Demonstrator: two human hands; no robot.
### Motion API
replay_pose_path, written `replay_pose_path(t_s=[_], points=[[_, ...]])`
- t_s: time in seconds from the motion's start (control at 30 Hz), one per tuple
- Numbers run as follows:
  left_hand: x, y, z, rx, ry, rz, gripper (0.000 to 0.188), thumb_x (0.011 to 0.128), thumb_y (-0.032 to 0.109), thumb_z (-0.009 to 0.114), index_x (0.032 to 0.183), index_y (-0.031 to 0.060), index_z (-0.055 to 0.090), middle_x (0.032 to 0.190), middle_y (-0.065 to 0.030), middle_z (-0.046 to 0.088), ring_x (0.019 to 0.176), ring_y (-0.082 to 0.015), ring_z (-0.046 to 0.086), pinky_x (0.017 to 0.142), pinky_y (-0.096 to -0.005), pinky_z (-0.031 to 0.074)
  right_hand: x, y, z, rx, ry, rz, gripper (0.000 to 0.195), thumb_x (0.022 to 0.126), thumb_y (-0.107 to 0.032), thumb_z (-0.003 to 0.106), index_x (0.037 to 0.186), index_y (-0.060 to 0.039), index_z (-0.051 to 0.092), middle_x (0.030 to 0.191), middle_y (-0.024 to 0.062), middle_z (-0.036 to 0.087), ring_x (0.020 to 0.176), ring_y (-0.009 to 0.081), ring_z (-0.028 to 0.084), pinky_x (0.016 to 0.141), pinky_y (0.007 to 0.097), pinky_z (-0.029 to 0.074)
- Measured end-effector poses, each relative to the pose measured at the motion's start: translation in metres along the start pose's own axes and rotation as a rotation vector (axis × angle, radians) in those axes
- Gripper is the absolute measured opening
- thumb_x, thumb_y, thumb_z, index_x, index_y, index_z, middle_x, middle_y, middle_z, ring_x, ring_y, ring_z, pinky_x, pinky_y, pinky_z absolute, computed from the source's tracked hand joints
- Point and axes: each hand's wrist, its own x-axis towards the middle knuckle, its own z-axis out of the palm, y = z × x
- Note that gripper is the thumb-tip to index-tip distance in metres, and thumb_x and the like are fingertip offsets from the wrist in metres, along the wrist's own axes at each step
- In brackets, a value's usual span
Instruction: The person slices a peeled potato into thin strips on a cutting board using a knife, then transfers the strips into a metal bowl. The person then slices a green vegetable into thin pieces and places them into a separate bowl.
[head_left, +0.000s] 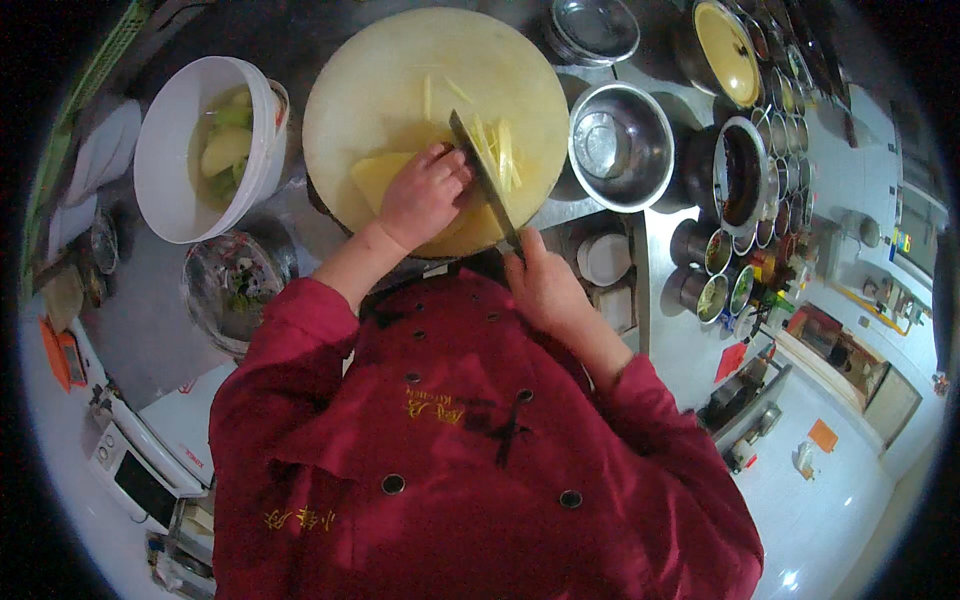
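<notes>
My right hand (551, 285) grips a kitchen knife (484, 172), its dark blade slanting across a round cutting board (367, 82). Beside the blade, the curled fingers of my left hand (424, 195) press on pale yellow vegetable slices (371, 174), perhaps potato, which the hand partly hides. Thin cut strips (505, 154) lie in a small heap on the blade's right side. Two loose strips (427, 97) rest farther up the board.
Left of the board stands a white bucket (169, 157) of peeled vegetables in liquid, with a bowl of scraps (232, 277) nearer me. A steel bowl (649, 150) sits at the board's right. Several seasoning pots (716, 251) line the right counter.
</notes>
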Motion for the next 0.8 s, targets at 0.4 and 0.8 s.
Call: replay_pose_path(t_s=[0.4,0.8], points=[[0.003,-0.002,-0.001,0.007,0.017,0.074,0.022,0.078,0.009,0.070,0.098,0.0024,0.071,0.105,-0.0087,0.068,0.111,-0.0272,0.062,0.106,-0.0412,0.050,0.002,-0.009,-0.012,0.038,-0.014,-0.011,0.028,0.104,-0.022,0.055,0.122,-0.0036,0.045,0.087,0.0356,0.067,0.087,0.0576,0.063,0.075,0.0675,0.046],[0.027,0.034,-0.024,-0.268,-0.013,-0.491,0.022,0.088,0.023,0.074,0.090,0.0017,0.073,0.099,-0.0163,0.069,0.096,-0.0375,0.065,0.082,-0.0454,0.052,0.006,0.008,0.010,0.067,0.034,-0.058,0.024,0.103,-0.022,0.055,0.115,-0.0038,0.046,0.089,0.0352,0.068,0.088,0.0576,0.064,0.077,0.0674,0.047]])
